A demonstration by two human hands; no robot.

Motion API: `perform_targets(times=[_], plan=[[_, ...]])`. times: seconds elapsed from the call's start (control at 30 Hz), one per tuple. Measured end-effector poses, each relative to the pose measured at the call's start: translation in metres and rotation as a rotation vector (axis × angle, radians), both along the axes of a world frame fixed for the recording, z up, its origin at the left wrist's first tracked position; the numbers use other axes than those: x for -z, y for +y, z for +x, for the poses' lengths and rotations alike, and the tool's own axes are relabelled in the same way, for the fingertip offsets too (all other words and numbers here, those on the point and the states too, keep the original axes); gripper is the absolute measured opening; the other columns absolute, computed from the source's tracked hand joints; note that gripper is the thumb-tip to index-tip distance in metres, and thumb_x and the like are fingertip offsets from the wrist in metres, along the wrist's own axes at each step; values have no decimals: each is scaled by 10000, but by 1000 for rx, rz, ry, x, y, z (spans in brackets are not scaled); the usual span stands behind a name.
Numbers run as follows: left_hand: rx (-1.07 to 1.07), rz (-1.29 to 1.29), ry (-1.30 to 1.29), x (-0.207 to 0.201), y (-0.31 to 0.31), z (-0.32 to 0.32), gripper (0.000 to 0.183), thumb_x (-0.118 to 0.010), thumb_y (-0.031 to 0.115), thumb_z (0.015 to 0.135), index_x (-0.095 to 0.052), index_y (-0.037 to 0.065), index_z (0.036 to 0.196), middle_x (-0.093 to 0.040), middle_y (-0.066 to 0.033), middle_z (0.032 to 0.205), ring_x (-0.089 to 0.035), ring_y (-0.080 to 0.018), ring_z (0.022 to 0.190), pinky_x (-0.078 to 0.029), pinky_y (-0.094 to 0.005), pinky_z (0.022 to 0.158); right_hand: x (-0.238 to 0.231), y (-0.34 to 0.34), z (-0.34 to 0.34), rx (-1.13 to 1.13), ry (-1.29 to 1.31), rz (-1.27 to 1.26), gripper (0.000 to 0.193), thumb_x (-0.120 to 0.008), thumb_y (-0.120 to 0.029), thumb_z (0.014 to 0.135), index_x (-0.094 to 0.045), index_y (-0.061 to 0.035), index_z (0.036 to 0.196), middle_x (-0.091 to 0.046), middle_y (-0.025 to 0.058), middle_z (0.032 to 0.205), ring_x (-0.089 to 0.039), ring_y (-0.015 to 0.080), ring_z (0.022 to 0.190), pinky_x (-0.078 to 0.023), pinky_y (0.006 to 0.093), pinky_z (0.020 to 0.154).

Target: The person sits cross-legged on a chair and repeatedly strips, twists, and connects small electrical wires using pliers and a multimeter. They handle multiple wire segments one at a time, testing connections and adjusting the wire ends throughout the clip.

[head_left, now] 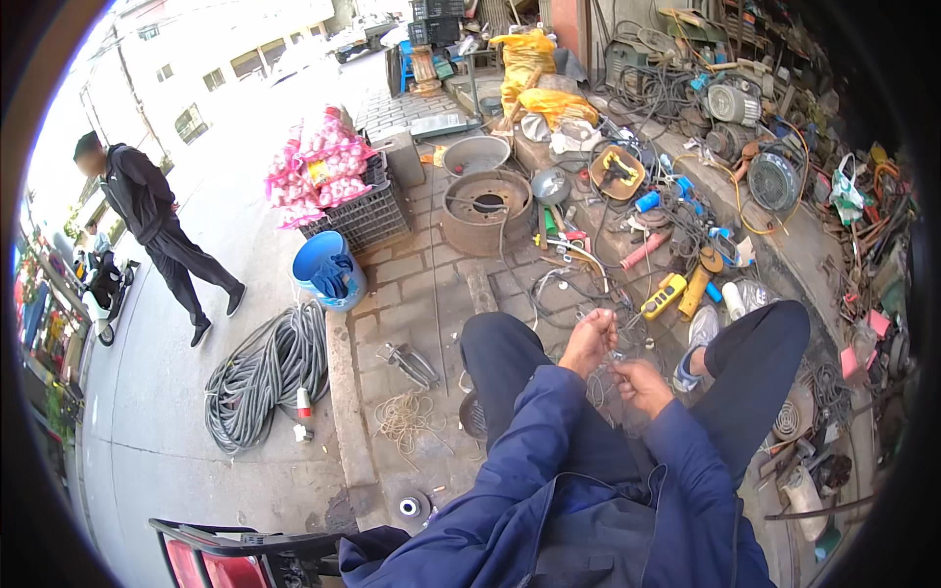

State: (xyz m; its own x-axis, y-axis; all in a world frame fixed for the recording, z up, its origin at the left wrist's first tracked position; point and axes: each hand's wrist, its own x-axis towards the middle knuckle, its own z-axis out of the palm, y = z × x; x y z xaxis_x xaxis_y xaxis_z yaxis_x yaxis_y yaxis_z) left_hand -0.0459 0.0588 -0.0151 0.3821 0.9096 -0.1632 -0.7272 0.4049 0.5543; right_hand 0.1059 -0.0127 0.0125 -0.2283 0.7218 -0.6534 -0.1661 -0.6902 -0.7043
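Above my lap, between my spread knees, both hands are close together with fingers curled. My left hand (589, 342) is closed in a pinch, knuckles up. Just below and to its right, my right hand (642, 386) is closed too, thumb against the fingers. What they hold is too fine to make out; thin pale strands show on the ground around and below them. Nearest to the hands lies a yellow push-button control box (664, 296), just beyond the right hand. Beside it is a second yellow tool-like piece (695, 291).
A rusty wheel rim (487, 211), a metal basin (476, 155) and a blue bucket (329, 271) stand ahead. Coiled black cable (272, 377) and tangled twine (407, 419) lie left. Motors (774, 180) and cables crowd the right. A person (147, 196) walks on the street.
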Motion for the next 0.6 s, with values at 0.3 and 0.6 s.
perform_targets(times=[0.3, 0.6], plan=[[25, 80, 68, 5, -36, 40, 128, -538, 145, 983, -567, 60, 892, -517, -6, 640, -450, -106, 536, -360, -250, 508, 53, 16, 27, 406, 100, 53, 175, -525, -217, 957, -615, -76, 907, -623, 61, 742, -543, 138, 565, -377, 270, 440], [33, 12, 267, 15, -118, 102, 155, -537, 113, 974, -571, 87, 825, -487, 38, 644, -384, -67, 542, -302, -243, 488, 228, 66, 134, 704, -342, -42, 309, -485, -212, 855, -616, 64, 901, -646, 218, 930, -658, 348, 829, -524, 448, 667]])
